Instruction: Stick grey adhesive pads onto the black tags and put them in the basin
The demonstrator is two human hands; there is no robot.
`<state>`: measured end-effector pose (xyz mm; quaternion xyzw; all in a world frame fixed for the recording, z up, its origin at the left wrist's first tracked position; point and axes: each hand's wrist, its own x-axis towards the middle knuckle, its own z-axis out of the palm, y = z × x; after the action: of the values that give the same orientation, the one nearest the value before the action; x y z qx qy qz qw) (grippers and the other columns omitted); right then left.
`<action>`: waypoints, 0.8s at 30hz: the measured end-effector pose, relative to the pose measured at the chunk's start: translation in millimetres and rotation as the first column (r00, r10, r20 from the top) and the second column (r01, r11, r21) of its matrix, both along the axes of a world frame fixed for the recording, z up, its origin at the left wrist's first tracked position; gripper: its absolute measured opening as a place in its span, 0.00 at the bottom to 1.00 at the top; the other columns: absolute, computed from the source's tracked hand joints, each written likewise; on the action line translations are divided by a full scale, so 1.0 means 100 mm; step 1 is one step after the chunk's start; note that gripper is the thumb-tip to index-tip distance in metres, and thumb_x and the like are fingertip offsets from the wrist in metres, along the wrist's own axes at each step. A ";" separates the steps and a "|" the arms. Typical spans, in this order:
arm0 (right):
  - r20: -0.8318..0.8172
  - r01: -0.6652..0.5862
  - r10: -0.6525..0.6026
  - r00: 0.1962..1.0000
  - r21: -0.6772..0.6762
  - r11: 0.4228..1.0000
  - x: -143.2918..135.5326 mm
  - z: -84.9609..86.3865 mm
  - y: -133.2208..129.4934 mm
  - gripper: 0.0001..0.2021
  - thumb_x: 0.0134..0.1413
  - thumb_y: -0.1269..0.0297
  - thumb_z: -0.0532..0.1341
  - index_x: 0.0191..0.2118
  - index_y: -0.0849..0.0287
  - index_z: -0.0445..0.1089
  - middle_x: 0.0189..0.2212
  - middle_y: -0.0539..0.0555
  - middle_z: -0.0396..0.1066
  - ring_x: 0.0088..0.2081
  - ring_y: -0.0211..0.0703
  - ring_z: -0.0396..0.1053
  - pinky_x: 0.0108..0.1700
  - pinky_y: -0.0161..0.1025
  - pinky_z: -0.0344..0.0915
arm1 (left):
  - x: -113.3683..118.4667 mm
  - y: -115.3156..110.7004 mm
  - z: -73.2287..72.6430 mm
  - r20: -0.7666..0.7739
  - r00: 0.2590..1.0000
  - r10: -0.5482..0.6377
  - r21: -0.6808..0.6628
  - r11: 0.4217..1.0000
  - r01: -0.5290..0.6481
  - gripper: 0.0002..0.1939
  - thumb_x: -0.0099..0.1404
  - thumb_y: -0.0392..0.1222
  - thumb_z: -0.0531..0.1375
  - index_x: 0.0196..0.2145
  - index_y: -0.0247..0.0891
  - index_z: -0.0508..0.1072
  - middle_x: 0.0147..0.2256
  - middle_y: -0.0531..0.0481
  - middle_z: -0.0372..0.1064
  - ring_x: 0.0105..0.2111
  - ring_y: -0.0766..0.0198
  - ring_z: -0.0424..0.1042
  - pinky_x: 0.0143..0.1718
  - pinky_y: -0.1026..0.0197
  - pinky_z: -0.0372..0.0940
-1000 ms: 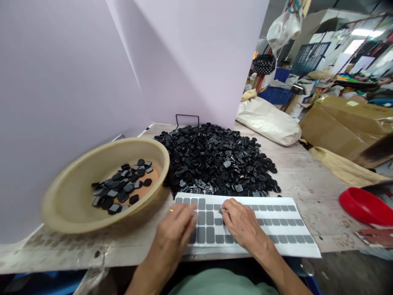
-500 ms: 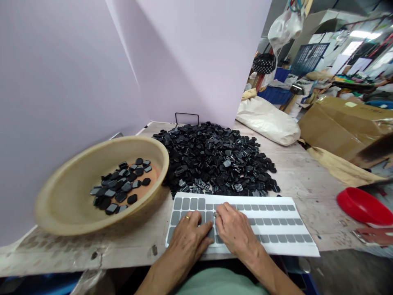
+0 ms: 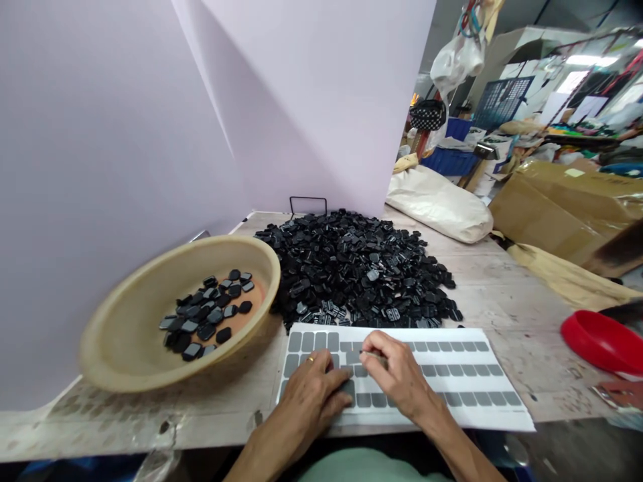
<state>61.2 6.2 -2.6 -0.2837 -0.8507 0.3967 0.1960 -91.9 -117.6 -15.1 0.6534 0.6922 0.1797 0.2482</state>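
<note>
A white sheet (image 3: 452, 420) with rows of grey rounded rectangular stickers lies at the table's front edge. My left hand (image 3: 314, 388) rests on its left part, fingers spread and pressing the paper, with a ring on one finger. A dark grey patch shows between its thumb and forefinger; whether it is a separate piece I cannot tell. My right hand (image 3: 396, 375) is closed in a pinch just above the sheet. At its fingertips is a grey sticker (image 3: 353, 357), seemingly raised off the paper. Behind the sheet spreads a large heap of small black plastic pieces (image 3: 351, 268).
A beige basin (image 3: 113, 335) on the left holds several black pieces, some with grey faces. To the right are a red scoop-like dish (image 3: 600, 341), a white sack (image 3: 439, 204) and a cardboard box (image 3: 567, 207). A pale partition (image 3: 301, 100) rises behind the heap.
My right hand has shifted slightly right and up from the left hand, a grey sticker now showing at its fingertips. The left hand stays on the sheet. The whole view has shifted a little.
</note>
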 end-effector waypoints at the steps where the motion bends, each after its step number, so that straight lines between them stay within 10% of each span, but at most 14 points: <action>1: -0.013 0.014 -0.014 1.000 -0.036 0.999 0.05 0.02 0.01 0.07 0.56 0.68 0.53 0.27 0.57 0.58 0.24 0.46 0.60 0.28 0.36 0.58 0.31 0.33 0.53 | -0.05 0.04 0.01 0.035 0.999 0.025 0.011 1.000 -0.025 0.11 0.68 0.45 0.52 0.44 0.43 0.70 0.38 0.48 0.63 0.38 0.60 0.65 0.38 0.60 0.59; 6: 0.012 0.068 -0.067 0.998 -0.193 0.979 0.28 -0.01 -0.02 0.08 0.56 0.65 0.54 0.26 0.57 0.60 0.22 0.46 0.58 0.26 0.36 0.57 0.29 0.33 0.53 | -0.28 0.38 0.05 -0.215 0.923 0.318 0.142 0.946 -0.293 0.11 0.69 0.43 0.48 0.41 0.37 0.68 0.40 0.45 0.66 0.43 0.55 0.64 0.44 0.56 0.58; 13: 0.012 0.151 -0.153 0.988 -0.229 0.962 0.47 -0.12 -0.09 0.09 0.55 0.62 0.54 0.26 0.58 0.62 0.23 0.47 0.61 0.27 0.37 0.58 0.30 0.34 0.54 | -0.45 0.82 0.01 -0.289 0.913 0.288 0.056 0.957 -0.284 0.04 0.61 0.35 0.53 0.31 0.36 0.68 0.34 0.45 0.67 0.35 0.55 0.69 0.35 0.58 0.58; 21: -0.071 0.174 -0.197 0.978 -0.256 0.951 0.47 -0.14 -0.07 0.10 0.56 0.59 0.54 0.34 0.58 0.69 0.28 0.50 0.65 0.31 0.40 0.61 0.34 0.36 0.57 | -0.34 0.75 0.10 0.017 0.922 0.386 0.130 0.914 -0.385 0.03 0.63 0.38 0.50 0.31 0.40 0.58 0.24 0.54 0.62 0.27 0.64 0.65 0.29 0.63 0.55; 24: -0.133 0.136 -0.221 0.966 -0.466 0.874 0.47 -0.15 -0.10 0.11 0.52 0.60 0.57 0.37 0.58 0.72 0.28 0.50 0.65 0.29 0.38 0.61 0.31 0.35 0.58 | -0.10 0.64 0.08 0.520 0.760 0.391 -0.030 0.897 -0.441 0.07 0.64 0.45 0.50 0.35 0.40 0.56 0.23 0.56 0.63 0.20 0.68 0.61 0.22 0.66 0.55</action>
<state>108.6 -4.1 -17.3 -0.3616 -0.6832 0.5885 0.2369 -102.3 -53.3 -6.6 0.4221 0.7192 0.4299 0.3460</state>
